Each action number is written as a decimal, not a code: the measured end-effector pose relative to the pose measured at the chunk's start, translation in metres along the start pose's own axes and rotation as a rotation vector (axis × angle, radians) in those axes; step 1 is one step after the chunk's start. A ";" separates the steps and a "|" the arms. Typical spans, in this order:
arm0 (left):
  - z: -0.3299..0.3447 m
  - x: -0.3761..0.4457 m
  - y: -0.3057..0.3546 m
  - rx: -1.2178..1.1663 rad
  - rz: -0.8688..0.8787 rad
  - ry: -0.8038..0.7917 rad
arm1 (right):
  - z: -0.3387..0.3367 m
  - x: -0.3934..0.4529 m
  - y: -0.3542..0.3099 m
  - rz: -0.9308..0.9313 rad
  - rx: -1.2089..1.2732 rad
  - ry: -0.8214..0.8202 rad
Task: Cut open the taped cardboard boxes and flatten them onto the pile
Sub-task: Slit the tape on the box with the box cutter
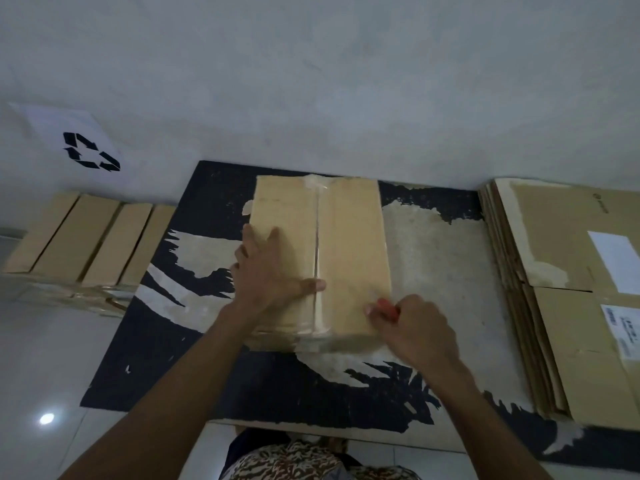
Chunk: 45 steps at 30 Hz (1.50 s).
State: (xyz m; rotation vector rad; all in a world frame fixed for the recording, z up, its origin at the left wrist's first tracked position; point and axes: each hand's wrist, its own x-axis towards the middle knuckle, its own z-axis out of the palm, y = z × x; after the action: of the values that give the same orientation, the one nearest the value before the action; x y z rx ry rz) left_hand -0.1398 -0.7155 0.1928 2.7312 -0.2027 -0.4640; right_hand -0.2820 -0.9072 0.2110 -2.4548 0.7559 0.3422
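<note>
A taped cardboard box (349, 237) lies on a worn black mat (180, 358) in the middle of the floor. Clear tape runs down its centre seam, and the seam shows a dark slit along its middle. My left hand (268, 268) presses flat on the box's left flap, thumb reaching to the seam. My right hand (412, 327) is closed around a red-handled cutter (388, 306) at the box's near right corner; the blade is hidden. A pile of flattened boxes (554, 271) lies to the right.
Several more closed boxes (86, 237) stand in a row at the left against the wall. A paper sheet with a recycling symbol (90, 150) hangs on the grey wall (346, 81). White floor tiles (41, 358) lie at the near left.
</note>
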 end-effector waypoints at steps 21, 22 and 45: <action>0.008 -0.072 -0.040 -0.491 -0.277 0.184 | -0.040 0.089 0.014 -0.023 0.108 0.191; 0.008 -0.073 -0.041 -0.586 -0.244 0.145 | -0.038 0.085 0.016 -0.020 0.107 0.204; 0.001 -0.065 -0.036 -0.614 -0.344 0.059 | -0.048 0.056 0.028 0.074 0.350 0.228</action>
State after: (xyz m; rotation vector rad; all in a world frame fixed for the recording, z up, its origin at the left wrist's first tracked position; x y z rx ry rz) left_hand -0.1982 -0.6695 0.1978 2.1651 0.3744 -0.4440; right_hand -0.2497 -0.9788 0.2169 -2.1583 0.9186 -0.0453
